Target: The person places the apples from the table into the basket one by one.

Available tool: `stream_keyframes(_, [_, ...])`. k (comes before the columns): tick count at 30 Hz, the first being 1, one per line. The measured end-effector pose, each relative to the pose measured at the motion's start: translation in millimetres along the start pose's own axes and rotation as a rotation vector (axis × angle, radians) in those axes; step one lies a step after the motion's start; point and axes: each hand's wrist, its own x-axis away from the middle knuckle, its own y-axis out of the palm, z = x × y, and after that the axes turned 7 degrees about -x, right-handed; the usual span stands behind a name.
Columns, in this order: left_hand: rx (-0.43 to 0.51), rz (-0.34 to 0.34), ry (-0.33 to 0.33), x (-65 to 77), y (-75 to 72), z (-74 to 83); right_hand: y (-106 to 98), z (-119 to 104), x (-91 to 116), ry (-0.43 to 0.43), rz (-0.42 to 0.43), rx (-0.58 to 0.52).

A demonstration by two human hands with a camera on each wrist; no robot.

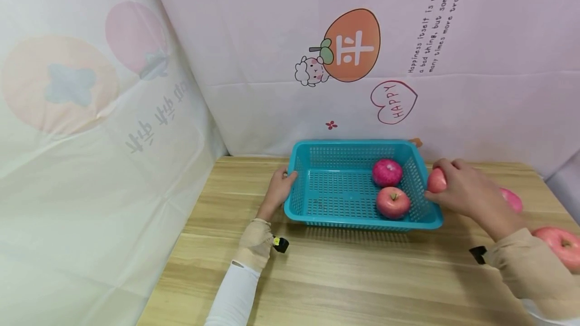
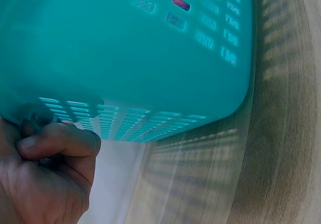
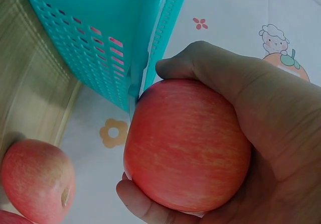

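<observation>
A turquoise plastic basket (image 1: 344, 224) with perforated walls stands on the table. Its left rim is gripped by my left hand (image 1: 277, 189), whose fingers curl at the edge in the left wrist view. Inside, toward the right end, lie a deep-pink round fruit (image 1: 387, 172) and a red apple (image 1: 393, 202) with its stem up. My right hand (image 1: 468, 190) holds another red apple (image 3: 185, 146) just outside the basket's right rim. Thumb and fingers wrap around that apple, which overlaps the rim in the right wrist view.
Right of the basket, partly behind my right arm, are a pink fruit (image 1: 512, 199) and a large red apple (image 1: 559, 246). The wooden table (image 1: 362, 275) meets a printed white cloth (image 1: 263, 109) behind the basket. Another cloth hangs along the left side.
</observation>
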Motion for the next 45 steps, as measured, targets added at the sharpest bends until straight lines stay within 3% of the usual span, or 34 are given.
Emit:
stream_keyframes(16, [-0.004, -0.006, 0.000, 0.7, -0.2, 0.9, 5.5, -13.0, -5.5, -0.026, 0.023, -0.031])
stream_keyframes(45, [-0.001, 0.001, -0.016, 0.5, 0.5, 0.6, 13.1, -33.2, -17.4, -0.045, -0.009, -0.020])
